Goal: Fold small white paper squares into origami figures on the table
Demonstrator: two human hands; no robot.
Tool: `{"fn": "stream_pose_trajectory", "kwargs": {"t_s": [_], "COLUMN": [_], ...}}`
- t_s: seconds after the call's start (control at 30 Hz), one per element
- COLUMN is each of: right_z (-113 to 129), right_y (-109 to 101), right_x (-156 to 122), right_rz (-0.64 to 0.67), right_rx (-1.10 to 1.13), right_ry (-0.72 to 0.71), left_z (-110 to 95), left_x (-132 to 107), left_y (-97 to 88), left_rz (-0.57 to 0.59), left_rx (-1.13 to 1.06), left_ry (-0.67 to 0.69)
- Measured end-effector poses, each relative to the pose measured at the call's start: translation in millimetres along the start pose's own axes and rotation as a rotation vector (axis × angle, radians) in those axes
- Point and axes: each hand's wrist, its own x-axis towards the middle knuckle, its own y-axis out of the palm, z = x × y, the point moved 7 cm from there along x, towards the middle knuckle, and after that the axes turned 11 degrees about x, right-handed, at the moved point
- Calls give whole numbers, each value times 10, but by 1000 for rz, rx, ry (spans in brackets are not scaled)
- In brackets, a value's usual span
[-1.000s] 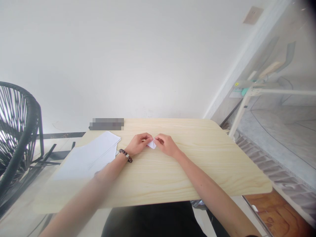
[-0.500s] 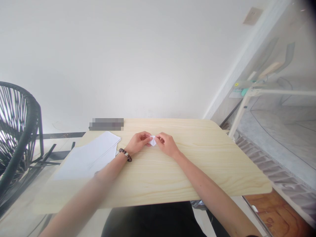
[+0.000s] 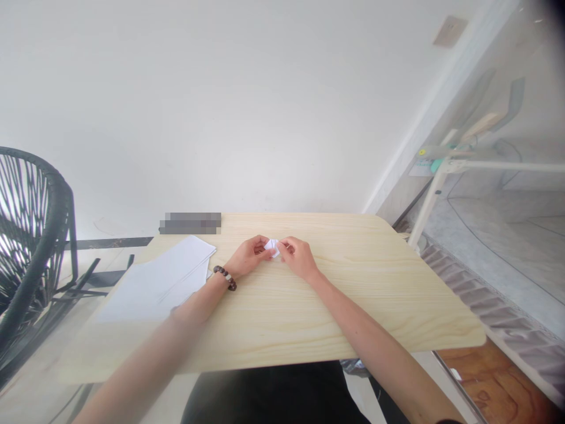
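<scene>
A small folded piece of white paper is held between both hands over the middle of the table. My left hand, with a dark bead bracelet at the wrist, pinches the paper's left side between thumb and fingers. From the right, my right hand pinches the other side, its thumb and index finger close together on the paper. Fingertips cover parts of the paper's edges, and its exact folded shape is too small to make out.
White paper sheets lie stacked on the left of the light wooden table. A blurred-out dark object sits at the back left edge. A dark woven chair stands left; a white metal frame is at right.
The small paper has shifted slightly between the fingers, and dark crease lines now show on its face. Both hands stay in nearly the same place, still pinching it.
</scene>
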Motion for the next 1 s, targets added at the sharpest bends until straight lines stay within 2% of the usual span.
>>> {"fn": "stream_pose_trajectory", "kwargs": {"t_s": [0.2, 0.77, 1.0], "right_z": [-1, -18, 31], "right_y": [-7, -7, -3], "right_x": [-2, -12, -23], "right_rz": [-5, 21, 28], "right_rx": [34, 94, 78], "right_ry": [14, 48, 13], "left_z": [24, -25, -90], "left_x": [-9, -28, -49], "left_y": [25, 0, -31], "left_rz": [37, 18, 3], "left_rx": [38, 86, 214], "left_ry": [-10, -59, -21]}}
